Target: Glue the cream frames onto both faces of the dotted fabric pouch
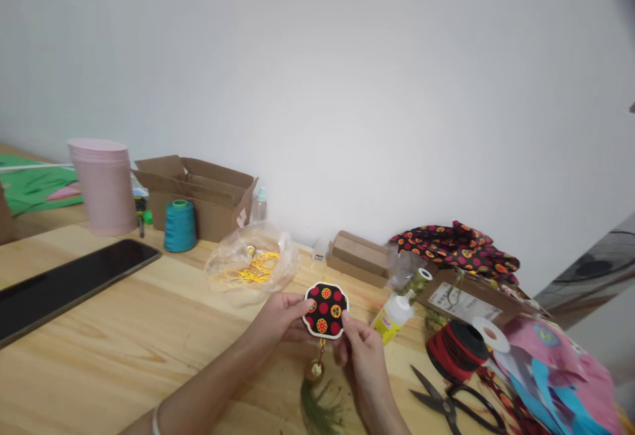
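A black fabric pendant (pixel 325 310) with red and yellow flower motifs and a white edge is held upright between both hands. My left hand (pixel 282 319) pinches its left side, thumb on the front. At its right edge, my right hand (pixel 364 346) grips with thumb and fingers. A red and yellow cord hangs from the pendant's bottom, carrying a gold bell (pixel 314 371). Below the bell spreads a dark green tassel (pixel 320 407). Just right of the hands leans a white glue bottle (pixel 391 318) with a yellow label.
Black scissors (pixel 445 403) lie open at the right, near a red cord spool (pixel 454 354) and pink fabric (pixel 550 349). Behind are a plastic bag (pixel 285 250), small carton (pixel 358 256), blue thread cone (pixel 180 227) and open box (pixel 213 213). A phone (pixel 74 286) lies left.
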The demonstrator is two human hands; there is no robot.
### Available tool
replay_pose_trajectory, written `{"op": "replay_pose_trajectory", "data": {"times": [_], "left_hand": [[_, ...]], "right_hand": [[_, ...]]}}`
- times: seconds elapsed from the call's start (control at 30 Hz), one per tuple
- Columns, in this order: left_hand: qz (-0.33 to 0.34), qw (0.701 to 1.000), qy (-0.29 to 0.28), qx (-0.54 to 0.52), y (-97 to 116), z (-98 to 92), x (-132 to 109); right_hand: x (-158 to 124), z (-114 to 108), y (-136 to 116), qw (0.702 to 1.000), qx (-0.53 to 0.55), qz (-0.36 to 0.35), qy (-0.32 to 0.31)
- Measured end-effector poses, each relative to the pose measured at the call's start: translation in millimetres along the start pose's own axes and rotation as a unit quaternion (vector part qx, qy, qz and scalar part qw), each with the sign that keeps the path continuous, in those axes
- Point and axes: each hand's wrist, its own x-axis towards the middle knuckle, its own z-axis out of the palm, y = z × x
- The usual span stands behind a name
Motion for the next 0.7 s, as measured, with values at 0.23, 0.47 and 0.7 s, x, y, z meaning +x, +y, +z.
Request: {"op": "replay_pose_trajectory", "data": {"times": [0.23,0.47,0.7], "left_hand": [[0.000,1.000,0.028,-0.013,0.5,-0.6,1.2],[0.001,0.999,-0.006,-0.033,0.8,2.0,0.9],[0.046,0.997,0.028,-0.057,-3.0,-1.0,3.7]], "right_hand": [[-3.3,5.1,-10.3,0.998,-0.028,0.032,-0.050],[-4.6,6.2,-12.9,0.999,-0.011,0.023,-0.033],[-12.0,11.8,-17.4,0.998,-0.028,0.000,-0.062]]}}
